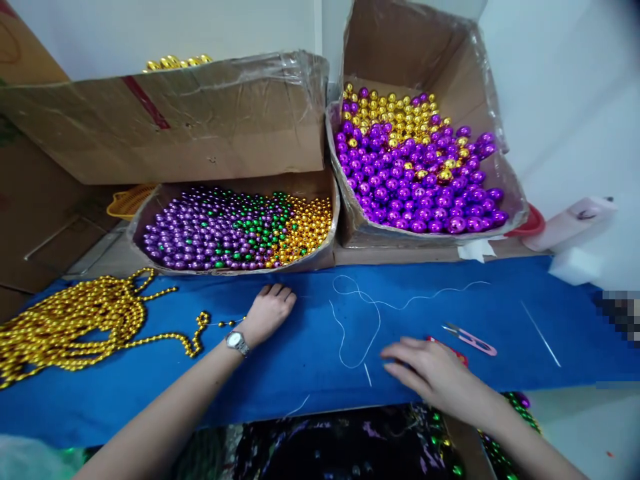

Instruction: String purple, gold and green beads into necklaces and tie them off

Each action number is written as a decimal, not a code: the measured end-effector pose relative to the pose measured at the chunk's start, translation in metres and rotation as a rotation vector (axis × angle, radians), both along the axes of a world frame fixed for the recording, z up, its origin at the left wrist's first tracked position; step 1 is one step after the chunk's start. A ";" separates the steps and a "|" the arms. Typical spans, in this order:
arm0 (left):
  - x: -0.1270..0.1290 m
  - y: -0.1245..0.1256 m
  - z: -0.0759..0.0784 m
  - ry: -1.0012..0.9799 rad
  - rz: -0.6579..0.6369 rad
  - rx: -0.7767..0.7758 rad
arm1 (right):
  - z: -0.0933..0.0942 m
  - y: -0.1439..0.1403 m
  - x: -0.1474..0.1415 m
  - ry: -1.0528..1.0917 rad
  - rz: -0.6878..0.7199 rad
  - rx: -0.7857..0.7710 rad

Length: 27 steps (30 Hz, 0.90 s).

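Observation:
My left hand [273, 308], with a watch on its wrist, rests on the blue cloth with fingers curled down. A thread carrying a few gold beads [226, 324] runs under it from a gold bead strand [193, 345], and a faint line of thread comes out past its knuckles. My right hand [430, 365] hovers low over the cloth, thumb and fingers apart, nothing visible between them. Just left of its fingertips lies a short white needle-like piece [368, 375]. A loose white thread [379, 327] curls between the hands. Beyond the right hand are pink-handled thread snips [473, 340], and a red object [457, 357] is partly hidden behind it.
A gold bead pile [85, 320] covers the cloth's left end. Behind stand a box of small purple, green and gold beads [133, 233] and a box of larger purple and gold beads [350, 233]. A long white stick [543, 335] and a white block [575, 265] are at right.

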<state>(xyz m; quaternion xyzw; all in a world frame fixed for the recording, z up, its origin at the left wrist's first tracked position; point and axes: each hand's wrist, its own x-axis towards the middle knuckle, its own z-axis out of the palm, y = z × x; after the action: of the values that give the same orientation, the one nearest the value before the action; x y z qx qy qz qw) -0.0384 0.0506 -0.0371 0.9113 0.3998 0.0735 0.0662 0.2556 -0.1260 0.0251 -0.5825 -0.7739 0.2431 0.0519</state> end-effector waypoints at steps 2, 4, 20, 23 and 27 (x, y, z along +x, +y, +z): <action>-0.001 -0.001 0.000 -0.074 0.058 -0.040 | -0.013 0.024 -0.021 -0.042 -0.090 0.066; -0.001 -0.005 0.004 -0.166 0.120 -0.098 | -0.027 0.046 -0.041 -0.089 -0.160 0.091; 0.058 -0.080 0.017 -1.478 0.753 -1.423 | -0.051 0.063 -0.081 -0.012 -0.336 0.293; 0.062 -0.083 0.014 -1.571 0.795 -1.460 | -0.048 0.059 -0.090 0.018 -0.302 0.356; 0.066 -0.086 0.016 -1.637 0.795 -1.482 | -0.053 0.054 -0.100 0.027 -0.264 0.419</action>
<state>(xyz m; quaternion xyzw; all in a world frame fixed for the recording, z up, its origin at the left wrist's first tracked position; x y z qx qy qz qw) 0.0276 -0.0354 -0.0216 0.1418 0.4396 0.4026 0.7903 0.1561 -0.0716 -0.0278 -0.6518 -0.7238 0.0762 0.2130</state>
